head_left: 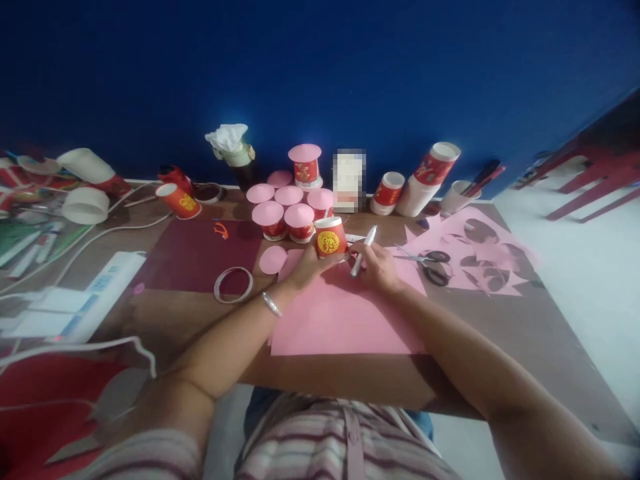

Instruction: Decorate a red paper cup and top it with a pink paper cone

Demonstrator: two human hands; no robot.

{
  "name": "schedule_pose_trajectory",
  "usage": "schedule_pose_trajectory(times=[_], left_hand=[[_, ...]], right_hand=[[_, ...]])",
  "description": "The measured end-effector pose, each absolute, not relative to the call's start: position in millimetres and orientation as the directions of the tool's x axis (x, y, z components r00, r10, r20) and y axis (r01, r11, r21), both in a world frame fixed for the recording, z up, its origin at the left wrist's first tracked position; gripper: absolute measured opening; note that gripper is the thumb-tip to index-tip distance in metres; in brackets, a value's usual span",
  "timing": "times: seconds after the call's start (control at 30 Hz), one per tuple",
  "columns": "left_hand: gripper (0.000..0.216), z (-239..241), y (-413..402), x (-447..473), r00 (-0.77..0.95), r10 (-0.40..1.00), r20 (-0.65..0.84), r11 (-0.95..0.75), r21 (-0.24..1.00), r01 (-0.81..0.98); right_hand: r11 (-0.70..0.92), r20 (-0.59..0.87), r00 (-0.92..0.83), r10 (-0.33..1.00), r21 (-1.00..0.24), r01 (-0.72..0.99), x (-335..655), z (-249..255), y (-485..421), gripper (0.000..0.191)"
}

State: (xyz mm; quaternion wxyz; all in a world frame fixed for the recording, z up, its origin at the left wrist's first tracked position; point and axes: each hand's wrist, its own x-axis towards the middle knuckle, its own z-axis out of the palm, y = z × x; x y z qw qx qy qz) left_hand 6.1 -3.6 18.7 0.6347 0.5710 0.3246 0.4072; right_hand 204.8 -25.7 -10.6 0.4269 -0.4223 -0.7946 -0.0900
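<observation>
Left grip [319, 265]: one cup [330, 238], right grip [381, 268]: one marker [370, 237]

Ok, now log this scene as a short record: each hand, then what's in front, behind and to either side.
Left hand: holds a red paper cup with yellow print
Right hand: holds a white marker beside the cup
In front: pink paper under the hands
Behind: grouped cups topped with pink discs
Right side: scissors; pink offcuts with round holes
Left side: loose pink disc; dark red sheet
</observation>
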Motion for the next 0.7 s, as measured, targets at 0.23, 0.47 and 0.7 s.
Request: schedule_pose_trajectory(times=[0.23, 0.47, 0.7], left_hand=[[0.048, 20, -7, -3, 0.549, 0.828, 0.116, -0.066, 0.992, -0.109], [0.056, 19, -7, -3, 0.476, 0.874, 0.099, -0.075, 0.995, -0.069], [0.052, 20, -5, 0, 0.377, 0.923, 0.080, -0.083, 0.997, -0.008]], right_hand=[[0.580, 0.654, -0.267, 0.708, -0.323, 0.748, 205, -6, -31, 0.012], [0.506, 0.564, -0.249, 0.787, -0.360, 0.784, 199, -7, -34, 0.032], [0.546, 0.615, -0.246, 0.749, -0.364, 0.754, 199, -8, -36, 0.021]])
